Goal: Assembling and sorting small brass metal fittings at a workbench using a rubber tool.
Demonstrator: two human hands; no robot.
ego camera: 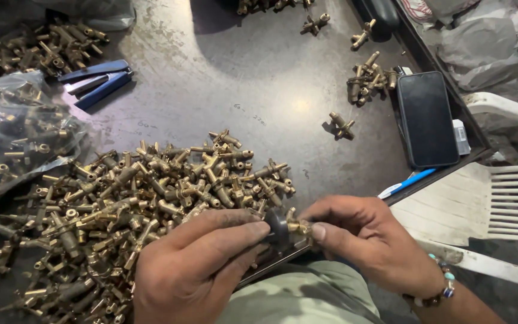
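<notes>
Bottom of the frame, nearest you: your left hand (196, 270) and right hand (367, 237) meet at the tabletop's (223, 78) near edge, above your lap.

Between them sits a dark round knob (277, 225) joined to a small brass fitting (300, 228). Your left fingers (244, 231) press the knob from the left, closed on it. Your right thumb and forefinger pinch the brass fitting from the right, narrow and tight. The piece's long axis runs left to right across the frame, knob end toward your left hand, brass end toward your right. Both hands touch it; neither is nearer.

Just beyond your left hand, lower left to centre: a large heap of brass fittings (145, 204), loose and tangled, its near edge touching your left knuckles.

Left edge, mid-frame: a clear plastic bag (19, 126) holding more of the same parts.

Further up left: blue-handled pliers (97, 81) lying flat, another brass pile (43, 48) behind them.

Centre right: one single fitting (341, 126) alone, a small cluster (368, 81) above it.

Right edge of the tabletop: a dark phone (427, 120) face up, a blue pen (406, 183) just below it. Beyond that, a white plastic chair (505, 198).
</notes>
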